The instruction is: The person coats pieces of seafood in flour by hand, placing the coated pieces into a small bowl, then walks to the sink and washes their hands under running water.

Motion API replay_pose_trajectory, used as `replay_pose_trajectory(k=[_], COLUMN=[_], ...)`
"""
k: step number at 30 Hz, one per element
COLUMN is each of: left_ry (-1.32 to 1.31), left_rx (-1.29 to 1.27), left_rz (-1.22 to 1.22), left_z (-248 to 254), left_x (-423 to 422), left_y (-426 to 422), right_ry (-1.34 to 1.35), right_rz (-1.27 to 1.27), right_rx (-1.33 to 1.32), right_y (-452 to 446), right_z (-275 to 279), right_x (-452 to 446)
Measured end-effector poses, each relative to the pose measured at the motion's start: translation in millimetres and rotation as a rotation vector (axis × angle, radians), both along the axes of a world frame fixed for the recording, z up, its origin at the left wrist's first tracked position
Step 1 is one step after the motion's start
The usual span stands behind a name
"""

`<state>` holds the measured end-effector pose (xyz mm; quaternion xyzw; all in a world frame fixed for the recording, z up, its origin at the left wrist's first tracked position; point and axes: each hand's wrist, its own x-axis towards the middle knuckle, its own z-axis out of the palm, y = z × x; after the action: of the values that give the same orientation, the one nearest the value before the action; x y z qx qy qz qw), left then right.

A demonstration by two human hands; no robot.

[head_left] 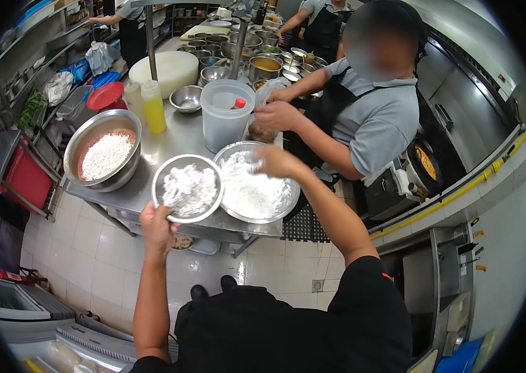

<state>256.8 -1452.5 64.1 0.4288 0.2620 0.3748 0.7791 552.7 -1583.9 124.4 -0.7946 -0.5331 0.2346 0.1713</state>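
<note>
My left hand [158, 227] grips the near left rim of a round metal bowl [158, 180] that holds white, flour-coated pieces [189, 189]. To its right, and touching or very close to it, is a wider metal bowl [293, 202] with white powder [253, 189] inside. My right hand [278, 163] is over the far part of this wider bowl. Its fingers are smeared by motion, so whether they hold anything is unclear. Farther left stands a deep metal bowl [76, 146] with a white grainy heap [107, 155] over something reddish-brown.
A clear plastic bucket [219, 127], a yellow squeeze bottle [154, 112] and a small metal bowl [187, 99] stand behind on the steel table [169, 140]. A co-worker [368, 118] at the right handles a plastic bag [269, 93]. Several metal pans [247, 40] fill the far end.
</note>
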Motion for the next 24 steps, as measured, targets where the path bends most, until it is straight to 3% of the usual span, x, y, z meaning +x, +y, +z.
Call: replay_pose_trajectory(k=[1,3,7,11,14,18,24], left_ry=[0.002,0.044,0.068,0.091,0.134,0.189,0.155], left_rx=[-0.003,0.031,0.027,0.006,0.014,-0.005,-0.065], left_rz=[0.004,0.055,0.158,0.222,0.26,0.283,0.304], left_z=[1,2,1,-14,-35,-56,-71], left_x=[-11,-33,-69,-99,-112,-121,-140], left_y=[4,12,16,13,13,6,-8], right_ry=[-0.246,-0.258,-0.264,-0.252,-0.354,-0.398,-0.328], right_rz=[0.123,0.009,-0.021,0.083,0.063,0.261,0.173], right_rx=[-0.054,-0.315,-0.392,-0.366,0.082,0.076,0.04], right_y=[-1,-11,-12,9,12,23,15], right_z=[-41,-76,-128,-114,-110,-125,-110], right_x=[14,2,-6,0,-25,-18,-3])
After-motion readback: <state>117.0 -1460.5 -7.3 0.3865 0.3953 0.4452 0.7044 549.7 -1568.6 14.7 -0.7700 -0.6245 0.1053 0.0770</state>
